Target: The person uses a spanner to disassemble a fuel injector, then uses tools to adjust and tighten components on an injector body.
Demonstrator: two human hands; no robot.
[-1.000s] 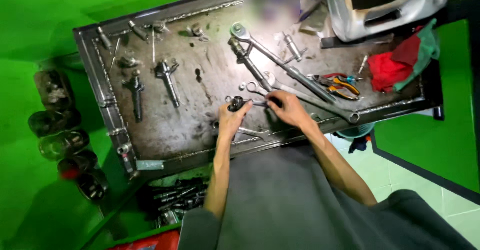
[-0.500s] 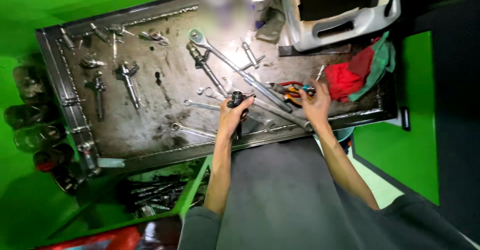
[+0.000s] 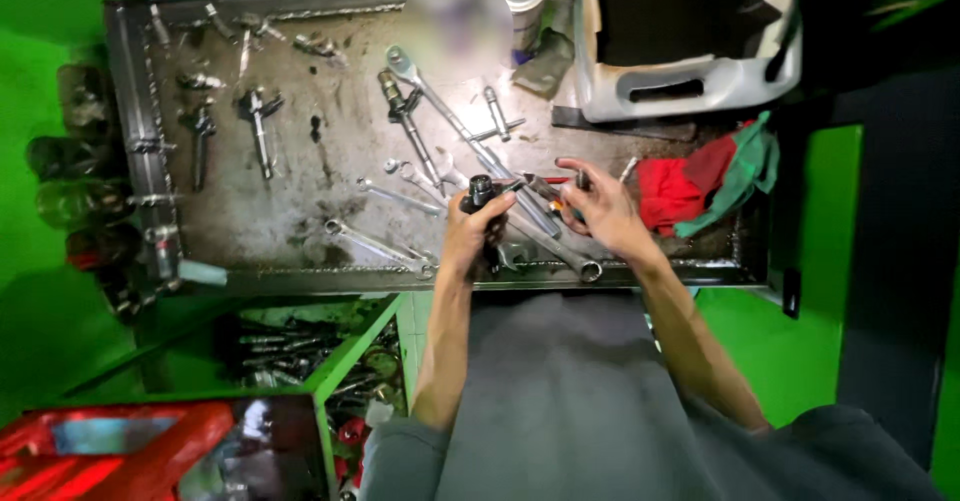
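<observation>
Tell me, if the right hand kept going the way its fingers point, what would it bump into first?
The right hand points up and left across the tray. It would likely first meet the long socket wrench lying diagonally just beyond its fingertips, though heights are hard to judge from above.

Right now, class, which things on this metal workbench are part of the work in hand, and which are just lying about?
In hand:
left hand, its grip on a small black cylindrical part;
right hand, holding a small dark metal piece.

Lying about:
long steel ratchet wrench;
silver combination spanner;
red and green rags;
white plastic container.
</observation>
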